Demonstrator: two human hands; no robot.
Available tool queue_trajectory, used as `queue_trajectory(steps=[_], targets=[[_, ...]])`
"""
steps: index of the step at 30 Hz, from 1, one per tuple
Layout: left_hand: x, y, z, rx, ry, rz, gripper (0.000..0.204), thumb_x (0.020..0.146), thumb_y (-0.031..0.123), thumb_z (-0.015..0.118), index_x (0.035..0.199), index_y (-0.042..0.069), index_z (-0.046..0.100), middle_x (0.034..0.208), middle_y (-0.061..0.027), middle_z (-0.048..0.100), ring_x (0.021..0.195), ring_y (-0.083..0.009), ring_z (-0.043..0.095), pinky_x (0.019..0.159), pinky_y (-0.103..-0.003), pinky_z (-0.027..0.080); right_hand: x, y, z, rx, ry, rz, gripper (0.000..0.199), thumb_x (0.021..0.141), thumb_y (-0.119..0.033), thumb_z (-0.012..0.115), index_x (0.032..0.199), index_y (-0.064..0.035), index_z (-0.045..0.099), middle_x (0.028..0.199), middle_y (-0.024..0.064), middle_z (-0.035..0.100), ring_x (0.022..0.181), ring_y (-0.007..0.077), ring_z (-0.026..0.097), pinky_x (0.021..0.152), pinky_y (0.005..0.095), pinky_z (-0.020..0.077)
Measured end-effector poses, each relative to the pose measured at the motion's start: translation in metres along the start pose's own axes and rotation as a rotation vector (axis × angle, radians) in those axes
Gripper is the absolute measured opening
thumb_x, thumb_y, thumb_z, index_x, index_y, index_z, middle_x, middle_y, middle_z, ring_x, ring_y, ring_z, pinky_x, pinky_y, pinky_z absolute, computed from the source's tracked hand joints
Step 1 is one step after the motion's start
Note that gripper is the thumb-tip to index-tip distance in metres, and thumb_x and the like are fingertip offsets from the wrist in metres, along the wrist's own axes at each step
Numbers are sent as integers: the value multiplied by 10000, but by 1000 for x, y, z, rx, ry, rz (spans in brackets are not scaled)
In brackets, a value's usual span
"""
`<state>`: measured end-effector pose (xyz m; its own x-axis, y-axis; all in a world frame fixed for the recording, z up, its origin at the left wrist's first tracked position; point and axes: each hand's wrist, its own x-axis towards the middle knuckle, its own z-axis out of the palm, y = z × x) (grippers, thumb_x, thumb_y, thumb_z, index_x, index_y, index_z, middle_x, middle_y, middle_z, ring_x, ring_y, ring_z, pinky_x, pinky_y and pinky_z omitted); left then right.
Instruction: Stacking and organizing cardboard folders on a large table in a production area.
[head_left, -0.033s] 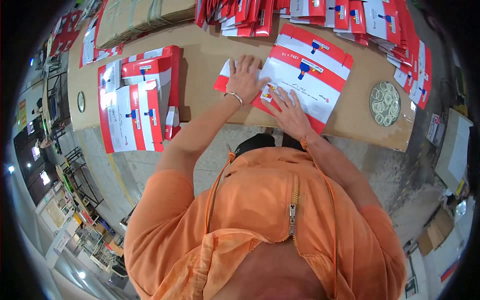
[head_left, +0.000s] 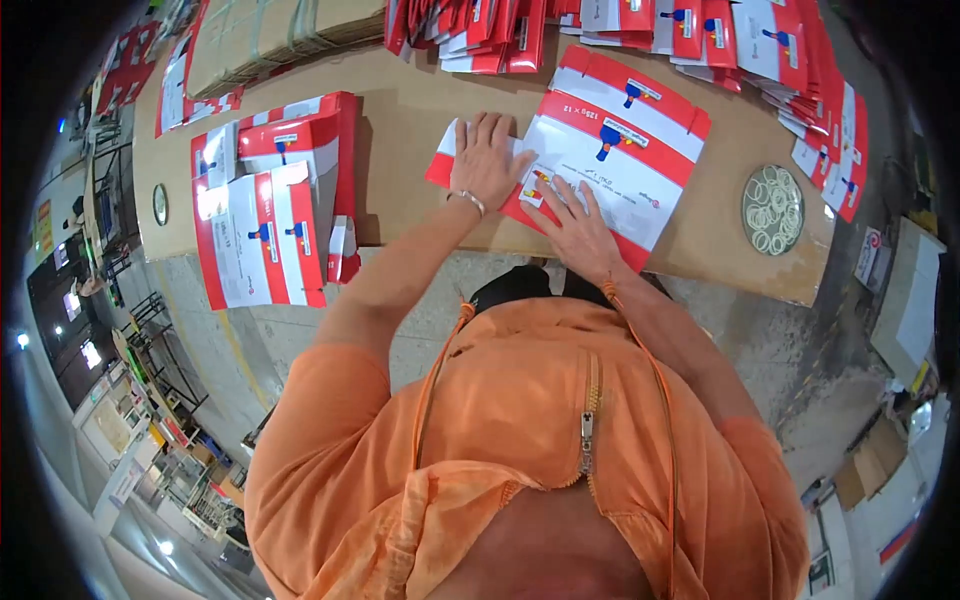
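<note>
A flat, folded carton (head_left: 640,175) in red and white, with a blue figure printed on it, lies at a slant on the cardboard-covered table before me. My left hand (head_left: 484,165) rests palm down on its left end flap, fingers stretched out and thumb pointing toward the right hand. Close beside it, my right hand (head_left: 580,228) presses on the carton's near left part with fingers spread. Neither hand grips anything. The flap is partly hidden under my left hand. To the left, a pile of similar flat cartons (head_left: 240,215) hangs slightly over the table's near edge.
A round dish of pale rubber bands (head_left: 772,210) sits at the table's right end. Bundled red-and-white cartons (head_left: 490,35) line the far side, with more fanned out at the far right (head_left: 825,130). A strapped brown cardboard stack (head_left: 270,45) stands far left, near a small round dish (head_left: 161,204).
</note>
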<state>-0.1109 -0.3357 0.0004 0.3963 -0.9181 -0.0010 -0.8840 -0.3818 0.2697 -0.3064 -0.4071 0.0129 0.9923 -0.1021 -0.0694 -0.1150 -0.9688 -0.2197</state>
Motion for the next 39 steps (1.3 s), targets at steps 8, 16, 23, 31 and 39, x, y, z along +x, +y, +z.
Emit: queue_trajectory(steps=[8,16,23,31,39], targets=[[15,-9,5,77,-31,-35,527,848,438,527,1240,87,491,1283,-107,463,1278,-292,349,1069,-560,166,-3,15,0,232,-15,30,680,766,-243,625,1391,-216,357,1456,59,314,1351,266,266,1107,499,170],[3,-46,1,12,7,-249,636,844,521,498,1334,124,412,1426,-141,304,1364,-351,203,1059,-614,159,-40,21,3,133,55,85,598,790,-301,623,1349,-207,429,1440,57,352,1345,260,287,1092,551,152],[3,-6,-1,209,-110,-41,760,833,606,457,1409,128,323,1474,-187,221,1392,-350,143,1066,-639,51,-39,24,8,144,19,82,485,846,-305,519,1327,-322,456,1458,60,325,1344,262,298,1063,571,223],[-1,40,10,55,-127,77,764,818,549,522,1389,79,327,1430,-229,271,1345,-354,243,1071,-597,110,-36,33,-4,129,153,42,550,795,-326,603,1317,-204,475,1427,67,362,1340,293,294,1078,567,185],[57,24,15,-296,-402,-488,927,561,616,757,1188,-4,469,1086,-221,604,1022,-345,590,872,-407,472,-72,93,3,954,552,892,816,829,-334,647,1379,105,235,1421,294,279,1343,375,257,1112,392,185]])
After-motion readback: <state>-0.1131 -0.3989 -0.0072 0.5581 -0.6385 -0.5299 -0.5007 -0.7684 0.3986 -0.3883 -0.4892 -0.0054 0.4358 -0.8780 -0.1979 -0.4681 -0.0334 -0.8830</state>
